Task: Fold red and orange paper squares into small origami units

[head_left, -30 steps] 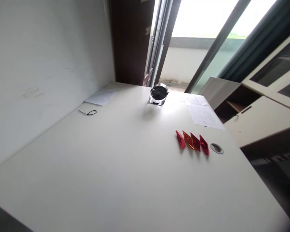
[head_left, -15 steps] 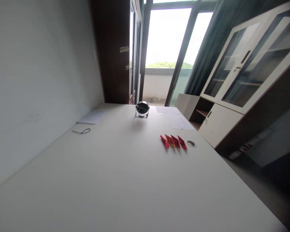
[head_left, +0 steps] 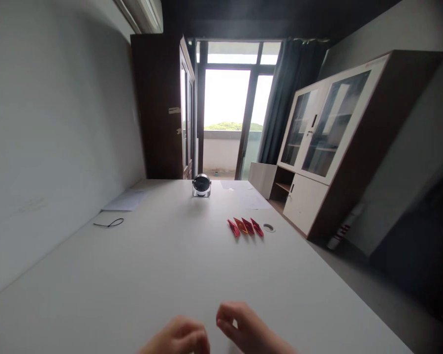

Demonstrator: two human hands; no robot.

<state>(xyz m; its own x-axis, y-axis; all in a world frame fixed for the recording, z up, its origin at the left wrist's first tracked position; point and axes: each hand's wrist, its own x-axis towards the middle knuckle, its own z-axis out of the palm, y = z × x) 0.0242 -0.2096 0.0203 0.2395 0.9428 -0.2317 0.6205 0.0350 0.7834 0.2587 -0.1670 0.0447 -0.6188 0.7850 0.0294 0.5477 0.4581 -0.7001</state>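
Both my hands show at the bottom edge, over the near part of a long white table (head_left: 162, 265). My left hand (head_left: 179, 339) has its fingers curled under, and nothing shows in it. My right hand (head_left: 245, 329) sits close beside it with fingers bent inward, also with nothing visible in it. The fingertips of the two hands nearly meet. Farther up the table, well beyond my hands, lies a row of several red and orange folded paper pieces (head_left: 245, 226).
A small black and silver fan (head_left: 201, 186) stands at the table's far end. Paper sheets (head_left: 125, 201) and a black cable tie (head_left: 109, 223) lie near the left wall. A cable hole (head_left: 268, 227) sits right of the red pieces. A glass-door cabinet (head_left: 317, 142) stands at right.
The view has tilted up and pulled back, showing more of the room. My two hands have come into view at the bottom edge. The things on the table have not moved.
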